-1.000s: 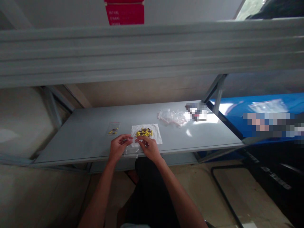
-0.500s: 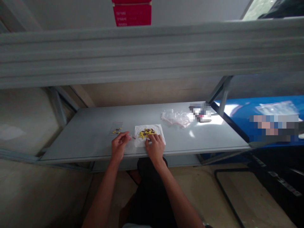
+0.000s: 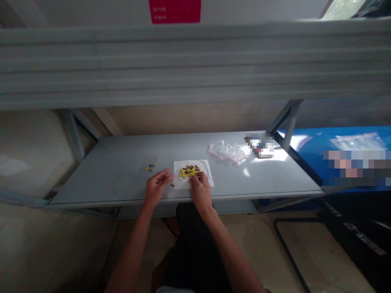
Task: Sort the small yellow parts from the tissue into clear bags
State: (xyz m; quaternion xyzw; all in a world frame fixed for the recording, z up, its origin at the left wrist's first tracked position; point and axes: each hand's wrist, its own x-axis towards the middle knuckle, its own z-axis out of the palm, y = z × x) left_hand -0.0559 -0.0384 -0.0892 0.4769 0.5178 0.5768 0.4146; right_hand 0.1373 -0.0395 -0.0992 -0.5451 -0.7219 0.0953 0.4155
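Observation:
My left hand (image 3: 154,188) pinches the pink-edged top of a small clear zip bag (image 3: 167,193) just left of the white paper sheet (image 3: 208,170). One dark brown piece (image 3: 172,185) shows at the bag, apparently inside it. Yellow and dark brown pieces, small like pills or beads, form a pile (image 3: 187,171) on the sheet. At the near edge of this pile, my right hand (image 3: 200,191) has its fingertips drawn together; whatever they grip is hidden. Behind my left hand lies another clear bag (image 3: 149,166) with several yellow and dark pieces in it.
A heap of clear plastic bags (image 3: 226,153) sits behind the sheet to the right, beside a blurred-out object (image 3: 259,145). The grey shelf board (image 3: 116,175) has metal uprights at its ends. A thick upper beam (image 3: 195,65) crosses above, with a red box (image 3: 175,11) over it.
The fingers of my right hand have drawn closer together at the pile's near edge. My left hand has shifted slightly right with the bag. The camera view has tilted down a little.

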